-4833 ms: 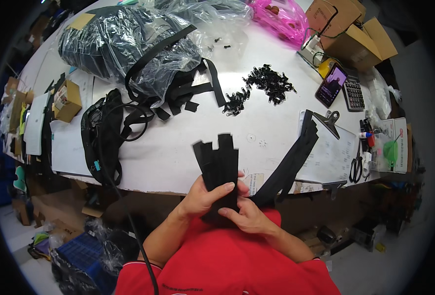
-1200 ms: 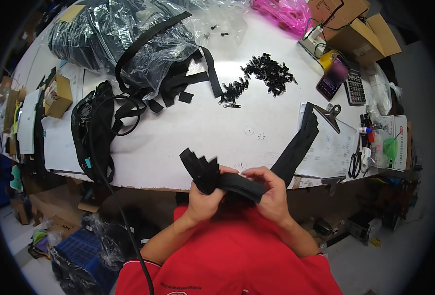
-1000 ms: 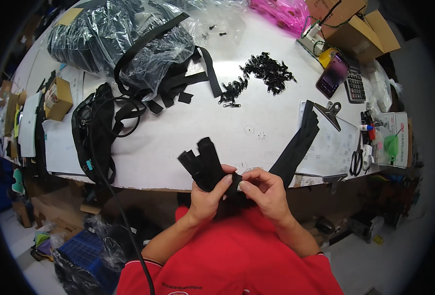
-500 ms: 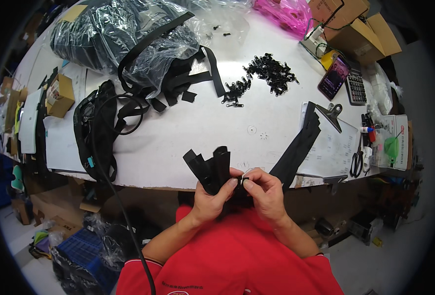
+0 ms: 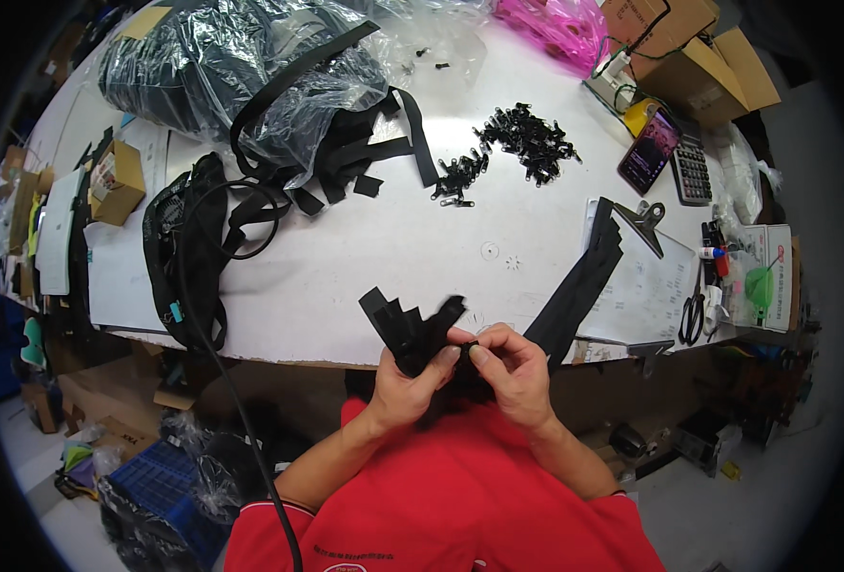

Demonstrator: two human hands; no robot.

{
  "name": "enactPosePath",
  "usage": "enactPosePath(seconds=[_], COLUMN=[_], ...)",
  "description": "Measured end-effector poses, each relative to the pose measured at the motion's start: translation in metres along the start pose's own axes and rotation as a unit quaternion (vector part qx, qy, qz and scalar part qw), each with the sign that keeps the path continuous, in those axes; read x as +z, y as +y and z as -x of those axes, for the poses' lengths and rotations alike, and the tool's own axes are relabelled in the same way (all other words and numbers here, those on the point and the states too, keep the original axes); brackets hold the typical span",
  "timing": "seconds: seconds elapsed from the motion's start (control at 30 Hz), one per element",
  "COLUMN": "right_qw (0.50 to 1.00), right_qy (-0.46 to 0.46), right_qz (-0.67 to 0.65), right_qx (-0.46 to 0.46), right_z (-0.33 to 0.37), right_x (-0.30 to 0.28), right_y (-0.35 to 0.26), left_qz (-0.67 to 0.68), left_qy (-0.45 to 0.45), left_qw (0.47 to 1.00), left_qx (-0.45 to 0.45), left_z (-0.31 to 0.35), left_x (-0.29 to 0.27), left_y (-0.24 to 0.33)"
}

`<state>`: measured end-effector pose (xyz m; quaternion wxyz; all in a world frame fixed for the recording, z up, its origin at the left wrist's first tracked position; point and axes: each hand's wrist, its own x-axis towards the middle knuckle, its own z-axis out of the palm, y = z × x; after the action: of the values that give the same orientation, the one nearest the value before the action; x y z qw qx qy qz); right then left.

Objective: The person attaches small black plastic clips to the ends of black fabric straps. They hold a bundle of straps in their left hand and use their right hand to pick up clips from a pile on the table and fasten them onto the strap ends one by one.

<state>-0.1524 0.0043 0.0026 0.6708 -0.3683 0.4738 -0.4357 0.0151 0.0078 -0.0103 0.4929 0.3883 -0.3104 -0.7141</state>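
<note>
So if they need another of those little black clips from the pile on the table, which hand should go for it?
Probably the right hand: the pile of small black clips lies up on its side, and the left hand grips the fanned black strips, so it seems busier.

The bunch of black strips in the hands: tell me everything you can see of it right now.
The bunch of black strips looks like flat woven tape, matte black, several cut lengths stacked together. Their squared upper ends fan out in steps above the table edge, pointing up and to the left. The left hand grips the bunch from below; the right hand pinches at its right side, fingertips meeting the left thumb. A small dark piece sits between the fingertips, too small to identify. The lower ends are hidden behind the hands.
</note>
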Motion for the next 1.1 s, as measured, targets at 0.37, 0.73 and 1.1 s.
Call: enactPosePath(seconds=[0.37, 0.73, 1.1], right_qw=[0.973, 0.97, 0.943], right_qy=[0.001, 0.021, -0.038], right_qz=[0.206, 0.202, 0.269], right_qx=[-0.104, -0.131, -0.192], right_z=[-0.006, -0.01, -0.012], right_x=[-0.003, 0.006, 0.001], right_y=[0.0, 0.0, -0.012], left_qz=[-0.042, -0.051, -0.086], left_qy=[0.018, 0.049, 0.009], left_qw=[0.998, 0.996, 0.985], left_qx=[0.049, 0.049, 0.153], left_z=[0.002, 0.005, 0.003], left_x=[0.004, 0.005, -0.004], left_y=[0.001, 0.0, -0.002])
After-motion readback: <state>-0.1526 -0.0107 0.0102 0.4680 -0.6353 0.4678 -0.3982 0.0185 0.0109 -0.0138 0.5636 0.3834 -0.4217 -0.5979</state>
